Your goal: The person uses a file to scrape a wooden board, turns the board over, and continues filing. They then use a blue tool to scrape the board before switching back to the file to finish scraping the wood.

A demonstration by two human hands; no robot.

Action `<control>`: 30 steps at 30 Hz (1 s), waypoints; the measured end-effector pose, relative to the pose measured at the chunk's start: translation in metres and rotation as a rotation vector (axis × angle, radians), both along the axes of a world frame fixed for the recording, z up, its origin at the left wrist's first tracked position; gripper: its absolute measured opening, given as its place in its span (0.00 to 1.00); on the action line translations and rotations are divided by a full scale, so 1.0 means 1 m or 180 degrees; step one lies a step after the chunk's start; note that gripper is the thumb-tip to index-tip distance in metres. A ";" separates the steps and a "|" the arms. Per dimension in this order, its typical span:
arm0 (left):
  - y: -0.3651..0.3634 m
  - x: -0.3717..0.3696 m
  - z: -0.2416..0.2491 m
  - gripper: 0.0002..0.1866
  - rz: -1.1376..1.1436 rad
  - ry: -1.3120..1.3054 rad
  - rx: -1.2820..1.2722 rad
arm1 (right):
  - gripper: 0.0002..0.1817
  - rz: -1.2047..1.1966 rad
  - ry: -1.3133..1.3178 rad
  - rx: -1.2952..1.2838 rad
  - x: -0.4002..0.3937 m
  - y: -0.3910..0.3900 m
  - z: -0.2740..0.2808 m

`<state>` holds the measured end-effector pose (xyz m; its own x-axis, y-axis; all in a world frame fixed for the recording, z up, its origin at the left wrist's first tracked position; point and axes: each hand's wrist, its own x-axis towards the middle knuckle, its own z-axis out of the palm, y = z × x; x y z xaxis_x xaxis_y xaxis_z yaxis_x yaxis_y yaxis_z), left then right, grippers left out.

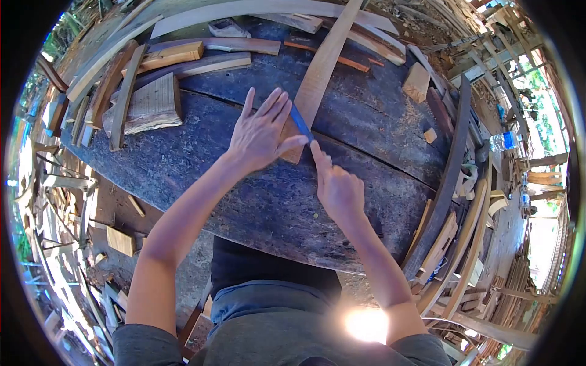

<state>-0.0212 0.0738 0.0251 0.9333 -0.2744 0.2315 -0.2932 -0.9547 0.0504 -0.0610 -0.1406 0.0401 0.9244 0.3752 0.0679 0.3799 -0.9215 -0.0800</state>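
Note:
A pale wooden board (320, 73) lies across the dark worktable, running from the far edge toward the middle. My left hand (259, 134) rests flat at the near end of this board, fingers stretched out and thumb pointing right. Across the board's near part lies a slim, straight blue tool (300, 122); its exact kind does not show. At the tool's lower end is my right hand (339, 186), closed, with the index finger extended along the tool and the other fingers curled. The palm side and anything inside the curled fingers are hidden.
The dark worktable (256, 207) has a long seam. Wood offcuts and strips (201, 64) lie along its far and left sides, including a thick block (149, 104). Small blocks (417, 82) sit at right, near a long curved dark beam (448, 177). A water bottle (502, 141) stands beyond.

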 end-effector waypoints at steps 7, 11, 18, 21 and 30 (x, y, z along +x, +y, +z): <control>0.020 0.057 -0.005 0.44 -0.0006 -0.0263 -0.0131 | 0.28 0.0153 -0.0103 0.0208 0.058 0.011 -0.009; 0.028 0.063 -0.003 0.42 0.0033 -0.0244 -0.0237 | 0.27 0.0101 -0.0119 0.0123 0.061 0.019 -0.007; 0.017 0.015 -0.025 0.38 -0.0051 -0.0214 -0.1394 | 0.25 0.0238 -0.0006 0.0618 0.020 -0.002 -0.009; 0.016 0.034 -0.028 0.34 0.0652 -0.0845 -0.2300 | 0.24 0.0054 -0.0026 0.1342 0.016 -0.007 -0.009; -0.049 0.039 -0.020 0.23 0.0439 -0.0538 -0.1028 | 0.25 -0.0305 -0.0445 0.2065 0.013 -0.040 -0.016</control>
